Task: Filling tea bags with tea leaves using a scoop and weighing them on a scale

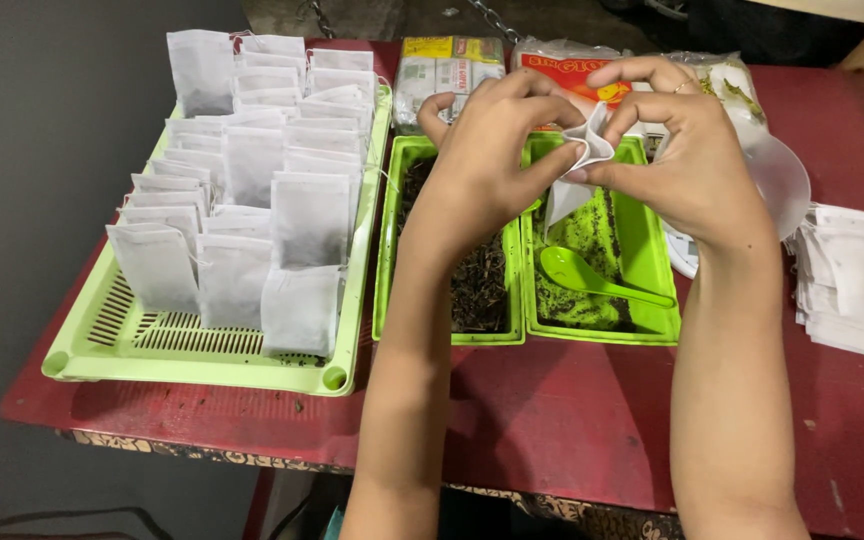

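Note:
My left hand [487, 150] and my right hand [687, 150] meet over two small green trays and together pinch the mouth of a small white paper filter bag [577, 165], spreading its top apart. The bag hangs above the right green tray [652, 270], which holds green powdery leaf material and a green plastic spoon [592, 278]. The left green tray [389, 260] holds dark dried leaves and lies partly under my left forearm.
A large pale green slotted tray [102, 345] at left carries several filled white bags standing in rows. A stack of flat white bags [852, 275] lies at right. Packets [447, 70] and a clear plastic dish [782, 180] sit at the back of the red table [572, 410].

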